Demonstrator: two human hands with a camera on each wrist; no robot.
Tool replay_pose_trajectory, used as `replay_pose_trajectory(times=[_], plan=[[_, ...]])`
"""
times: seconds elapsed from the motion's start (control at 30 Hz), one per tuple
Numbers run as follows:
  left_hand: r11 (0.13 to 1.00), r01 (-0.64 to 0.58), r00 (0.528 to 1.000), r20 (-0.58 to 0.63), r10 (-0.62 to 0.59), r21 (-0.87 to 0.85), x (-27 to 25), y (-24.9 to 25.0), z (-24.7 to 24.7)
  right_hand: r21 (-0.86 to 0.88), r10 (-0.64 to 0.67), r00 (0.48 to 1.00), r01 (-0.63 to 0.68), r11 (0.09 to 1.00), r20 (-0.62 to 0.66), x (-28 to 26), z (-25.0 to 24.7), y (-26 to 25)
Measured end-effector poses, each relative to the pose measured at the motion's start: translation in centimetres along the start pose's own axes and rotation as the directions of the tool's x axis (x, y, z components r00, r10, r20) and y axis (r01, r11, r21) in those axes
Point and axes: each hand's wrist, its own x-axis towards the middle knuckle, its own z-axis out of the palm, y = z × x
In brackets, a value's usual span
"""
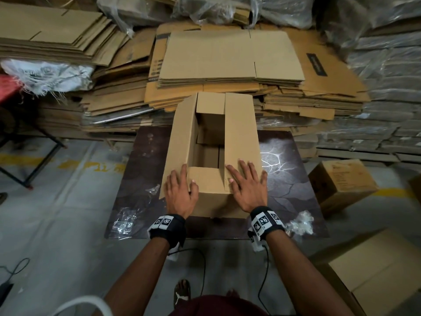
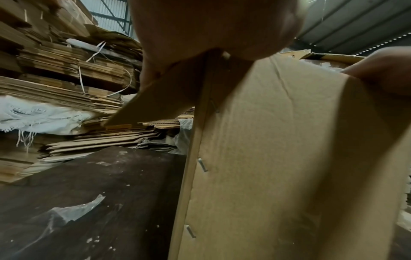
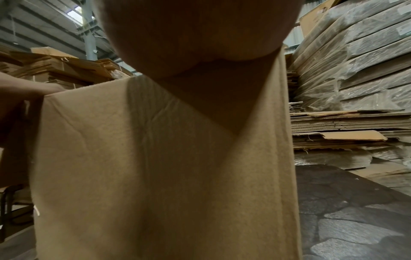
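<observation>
Cardboard box (image 1: 241,133) stands on the dark tabletop (image 1: 284,179), just before stacks of flattened cartons (image 1: 230,58). Left hand (image 1: 180,192) lies flat, fingers spread, on the box's near left corner; right hand (image 1: 247,185) presses flat with straight fingers on the right long flap, gripping nothing

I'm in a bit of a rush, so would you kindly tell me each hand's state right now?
Left hand: open, flat on the left flap of the brown cardboard box.
Right hand: open, flat on its right flap.
</observation>
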Motion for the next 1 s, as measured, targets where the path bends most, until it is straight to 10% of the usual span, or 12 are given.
replay_pose_trajectory(times=[0.47, 0.63, 0.8, 1.0], plan=[[0.998, -0.056, 0.997, 0.057, 0.058, -0.038, 2.7, -0.8, -1.4, 0.044, 0.022, 0.999, -0.024, 0.999, 0.047, 1.3, -1.4, -1.9], [0.954, -0.102, 0.993, 0.082, 0.082, 0.281, 2.8, -0.2, -2.6, 0.075, -0.067, 0.987, 0.056, 0.996, 0.148, 1.4, -3.3, -3.0], [0.903, -0.357, 0.934, 0.116, 0.338, 0.241, 1.9, 2.5, -2.7, -0.037, -0.145, 0.987, 0.148, 0.988, 0.062, 1.9, -6.8, -4.2], [0.883, -0.348, 0.936, 0.164, 0.311, 0.313, 1.6, 2.8, -0.7, -0.186, -0.118, 0.986, 0.095, 0.978, -0.117, 1.2, -13.5, -1.3]])
